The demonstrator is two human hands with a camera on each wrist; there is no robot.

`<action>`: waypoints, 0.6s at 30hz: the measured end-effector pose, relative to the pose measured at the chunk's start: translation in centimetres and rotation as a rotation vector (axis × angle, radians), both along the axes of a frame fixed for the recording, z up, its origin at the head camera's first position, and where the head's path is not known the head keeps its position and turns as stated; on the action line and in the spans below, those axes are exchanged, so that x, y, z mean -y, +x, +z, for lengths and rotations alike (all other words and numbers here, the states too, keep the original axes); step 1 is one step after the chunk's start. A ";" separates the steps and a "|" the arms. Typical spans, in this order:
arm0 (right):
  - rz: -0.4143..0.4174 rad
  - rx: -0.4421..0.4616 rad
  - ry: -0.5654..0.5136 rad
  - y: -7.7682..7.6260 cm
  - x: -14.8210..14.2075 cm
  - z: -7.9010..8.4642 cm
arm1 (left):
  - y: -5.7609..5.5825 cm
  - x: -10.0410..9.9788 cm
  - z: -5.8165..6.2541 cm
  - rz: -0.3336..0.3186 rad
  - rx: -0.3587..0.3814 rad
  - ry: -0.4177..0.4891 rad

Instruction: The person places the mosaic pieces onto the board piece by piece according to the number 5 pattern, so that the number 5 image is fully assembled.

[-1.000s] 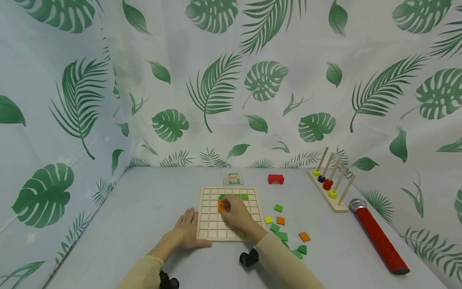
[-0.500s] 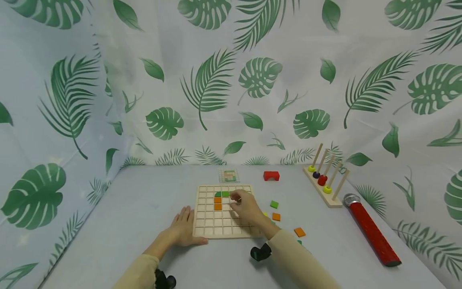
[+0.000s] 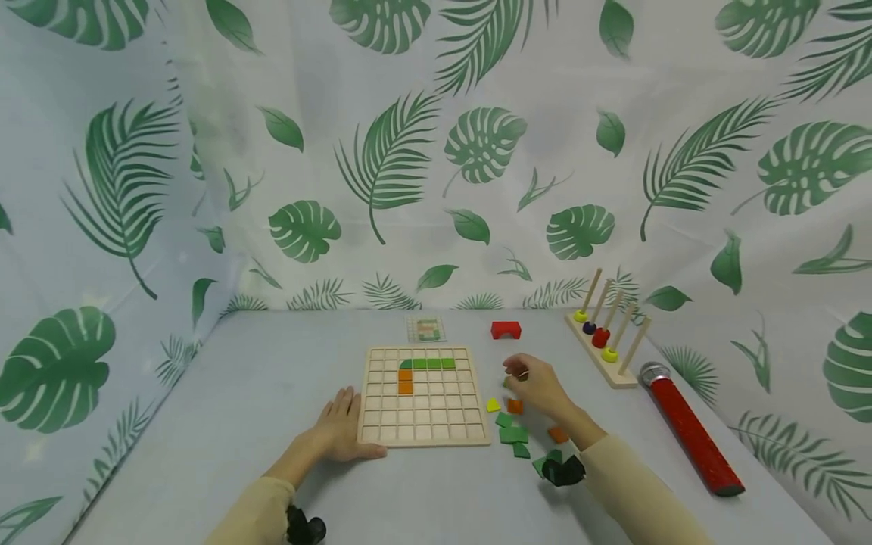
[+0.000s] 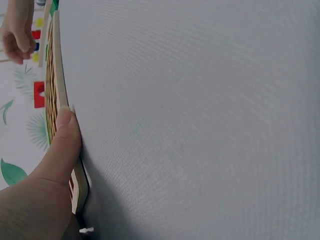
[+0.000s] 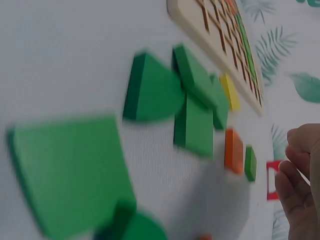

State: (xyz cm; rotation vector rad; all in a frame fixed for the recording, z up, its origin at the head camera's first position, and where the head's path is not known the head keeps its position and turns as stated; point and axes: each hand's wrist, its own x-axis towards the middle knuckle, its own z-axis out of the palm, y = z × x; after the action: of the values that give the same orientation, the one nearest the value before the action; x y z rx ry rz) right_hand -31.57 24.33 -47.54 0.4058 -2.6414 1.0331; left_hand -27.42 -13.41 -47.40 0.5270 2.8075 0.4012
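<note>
My left hand [image 3: 341,431] lies with straight fingers along the left side of a wooden grid board [image 3: 436,445]; its thumb [image 4: 65,135] presses the board's near edge. On the board, a dark green rounded tile [image 3: 406,365] and a row of light green square tiles [image 3: 434,363] adjoin a column of orange square tiles [image 3: 405,381]. To the right of the board, my right hand [image 3: 541,387] hovers with bent fingers, holding nothing. Just under its fingertips lies a light green square tile [image 5: 251,163]; an orange tile [image 5: 233,151] is beside it.
Nearer me lie a yellow tile [image 3: 493,406], several green tiles [image 3: 514,435] and another orange tile [image 3: 558,434]. A pattern card [image 3: 426,329] and a red arch block [image 3: 506,330] stand behind. Farther right are a pegged stand [image 3: 602,356] and a red microphone [image 3: 695,431].
My right hand has moved right, from the tiles on the board to the loose tiles beside it, leaving the row of light green tiles uncovered. My left hand stays at the board's side.
</note>
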 end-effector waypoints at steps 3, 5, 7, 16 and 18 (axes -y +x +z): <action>-0.025 0.057 0.025 0.4 -1.5 0.0 | -0.6 0.4 -1.3 -0.002 -0.017 -0.003; -0.042 0.084 0.040 0.6 -2.1 0.1 | -1.0 0.6 -1.9 -0.004 -0.030 -0.003; -0.049 0.096 0.049 0.8 -2.5 0.1 | -1.2 0.7 -2.3 -0.003 -0.044 0.013; -0.016 0.121 0.045 1.7 -3.2 -0.5 | -1.1 0.7 -2.4 -0.012 -0.058 0.044; 0.010 0.138 0.054 2.0 -3.3 -0.9 | -1.1 0.6 -2.3 -0.012 -0.057 0.046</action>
State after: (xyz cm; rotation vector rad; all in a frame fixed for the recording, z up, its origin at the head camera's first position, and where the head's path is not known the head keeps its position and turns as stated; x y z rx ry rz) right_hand -29.56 27.65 -48.43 0.3722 -2.7976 1.0298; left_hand -28.48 -14.02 -49.68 0.5743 2.8540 0.4565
